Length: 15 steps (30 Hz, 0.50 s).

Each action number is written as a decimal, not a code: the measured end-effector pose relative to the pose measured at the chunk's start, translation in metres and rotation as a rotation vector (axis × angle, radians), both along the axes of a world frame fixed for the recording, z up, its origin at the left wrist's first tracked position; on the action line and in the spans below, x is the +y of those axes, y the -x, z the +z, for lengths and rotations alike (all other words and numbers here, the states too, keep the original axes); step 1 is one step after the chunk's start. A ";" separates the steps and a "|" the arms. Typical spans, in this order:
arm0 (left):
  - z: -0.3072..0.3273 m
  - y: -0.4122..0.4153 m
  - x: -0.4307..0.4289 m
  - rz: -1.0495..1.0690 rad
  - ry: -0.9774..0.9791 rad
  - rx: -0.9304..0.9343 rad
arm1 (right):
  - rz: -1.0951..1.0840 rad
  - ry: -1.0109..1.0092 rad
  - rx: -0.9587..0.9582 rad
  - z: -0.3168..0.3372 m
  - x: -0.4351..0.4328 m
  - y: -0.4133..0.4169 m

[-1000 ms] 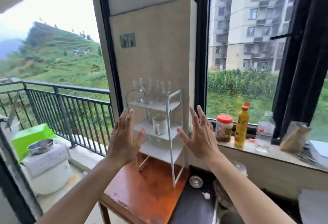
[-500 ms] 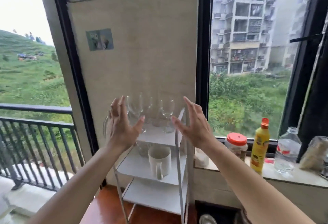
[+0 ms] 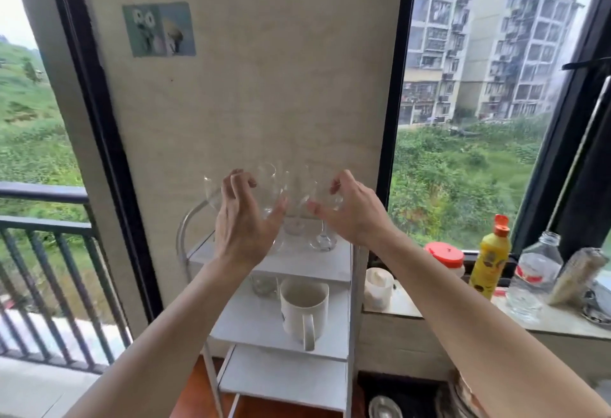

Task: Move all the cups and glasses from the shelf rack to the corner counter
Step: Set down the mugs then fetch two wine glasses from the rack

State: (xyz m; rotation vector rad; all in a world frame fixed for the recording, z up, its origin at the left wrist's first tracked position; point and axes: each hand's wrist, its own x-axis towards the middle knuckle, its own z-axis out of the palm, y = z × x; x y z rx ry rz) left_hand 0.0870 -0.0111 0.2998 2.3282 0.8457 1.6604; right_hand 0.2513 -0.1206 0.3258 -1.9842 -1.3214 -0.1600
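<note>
A white three-tier shelf rack (image 3: 355,302) stands against the beige wall panel. Several clear wine glasses stand on its top tier. My left hand (image 3: 243,222) curls around the bowl of one wine glass (image 3: 268,196). My right hand (image 3: 352,211) wraps its fingers and thumb around the bowl of the rightmost wine glass (image 3: 323,241), whose foot rests on the shelf. Another wine glass (image 3: 211,191) stands free at the far left. On the middle tier are a white mug (image 3: 304,306) and a small clear glass (image 3: 263,285).
To the right of the rack runs a window sill (image 3: 413,308) carrying a small white cup (image 3: 378,288), a red-lidded jar (image 3: 443,255), a yellow bottle (image 3: 489,265) and a clear bottle (image 3: 539,268). The rack stands on a brown wooden table (image 3: 198,394). A balcony railing (image 3: 43,219) is on the left.
The view has come closer to the rack. Both hands rose from in front of the middle tier to the top tier, and their spread fingers curled around two wine glasses.
</note>
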 end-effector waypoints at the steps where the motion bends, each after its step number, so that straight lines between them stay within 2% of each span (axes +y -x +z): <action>1: -0.001 0.001 -0.001 -0.026 0.018 -0.025 | 0.000 -0.015 -0.001 -0.001 0.000 0.001; 5: 0.000 0.013 -0.003 -0.100 -0.010 -0.112 | 0.046 -0.099 0.003 -0.002 -0.002 0.007; 9: 0.016 0.029 -0.009 -0.088 -0.089 -0.129 | 0.122 -0.261 0.037 0.010 -0.011 0.020; 15: 0.050 0.028 -0.035 -0.174 -0.244 -0.288 | 0.183 -0.538 -0.055 0.038 -0.056 0.027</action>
